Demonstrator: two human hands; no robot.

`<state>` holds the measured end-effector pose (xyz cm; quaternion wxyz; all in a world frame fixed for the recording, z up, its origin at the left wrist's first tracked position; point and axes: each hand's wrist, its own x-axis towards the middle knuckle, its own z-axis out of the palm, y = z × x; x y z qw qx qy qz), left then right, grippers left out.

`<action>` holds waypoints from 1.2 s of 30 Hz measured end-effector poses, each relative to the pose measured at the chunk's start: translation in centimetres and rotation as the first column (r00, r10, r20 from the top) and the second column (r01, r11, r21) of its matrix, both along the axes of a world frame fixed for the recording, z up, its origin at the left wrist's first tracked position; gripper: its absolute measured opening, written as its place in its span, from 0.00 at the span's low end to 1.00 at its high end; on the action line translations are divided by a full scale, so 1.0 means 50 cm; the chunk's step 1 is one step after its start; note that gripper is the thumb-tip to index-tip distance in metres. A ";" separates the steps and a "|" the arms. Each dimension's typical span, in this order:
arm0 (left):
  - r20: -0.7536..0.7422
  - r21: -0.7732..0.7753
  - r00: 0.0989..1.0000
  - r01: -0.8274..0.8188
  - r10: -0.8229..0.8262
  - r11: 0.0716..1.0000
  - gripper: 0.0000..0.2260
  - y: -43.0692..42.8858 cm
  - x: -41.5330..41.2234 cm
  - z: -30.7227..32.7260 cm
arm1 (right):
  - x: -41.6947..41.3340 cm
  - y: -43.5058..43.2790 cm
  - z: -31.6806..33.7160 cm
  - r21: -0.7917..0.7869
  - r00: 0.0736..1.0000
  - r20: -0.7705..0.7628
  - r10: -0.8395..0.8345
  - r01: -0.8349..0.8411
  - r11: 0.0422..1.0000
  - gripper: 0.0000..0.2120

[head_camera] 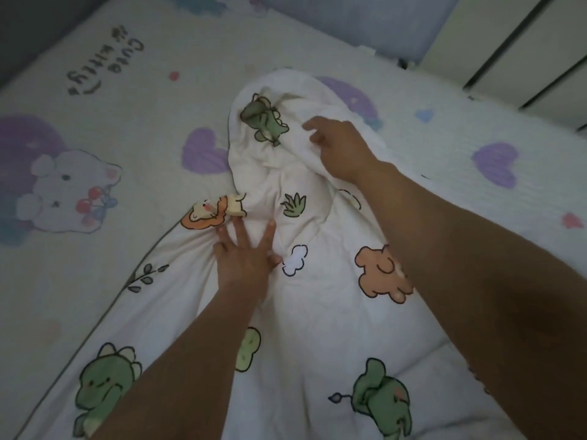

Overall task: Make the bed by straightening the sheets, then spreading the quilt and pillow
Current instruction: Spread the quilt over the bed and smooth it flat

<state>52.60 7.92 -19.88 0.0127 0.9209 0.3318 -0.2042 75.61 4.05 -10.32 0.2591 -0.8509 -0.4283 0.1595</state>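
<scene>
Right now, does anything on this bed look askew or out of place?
Yes: the quilt lies bunched and twisted into a narrow heap across the sheet, not spread flat. The left hand presses on it; the right hand grips a fold at its far end.

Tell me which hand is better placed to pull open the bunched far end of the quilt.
The right hand: it grips the quilt at that bunched end. The left hand lies flat nearer the middle, fingers spread, only pressing the fabric.
</scene>
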 end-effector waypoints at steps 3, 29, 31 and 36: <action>-0.039 -0.022 0.999 0.017 -0.018 1.000 0.30 0.003 0.006 0.010 | 0.044 -0.095 0.006 -0.041 0.929 0.311 -0.201 0.225 0.974 0.20; 0.355 -0.255 0.934 0.121 -0.023 0.959 0.35 0.015 0.322 0.083 | 0.135 -0.418 -0.076 -0.232 0.772 0.191 -0.606 0.635 0.737 0.09; 0.302 -0.185 0.953 0.089 -0.029 0.979 0.23 0.017 0.352 0.083 | 0.186 -0.398 -0.041 0.041 0.739 0.231 -0.633 0.643 0.765 0.10; 0.713 -0.245 0.669 -0.039 0.207 0.969 0.08 0.019 0.455 0.083 | 0.319 -0.326 -0.029 0.169 0.721 0.241 -0.650 0.628 0.760 0.18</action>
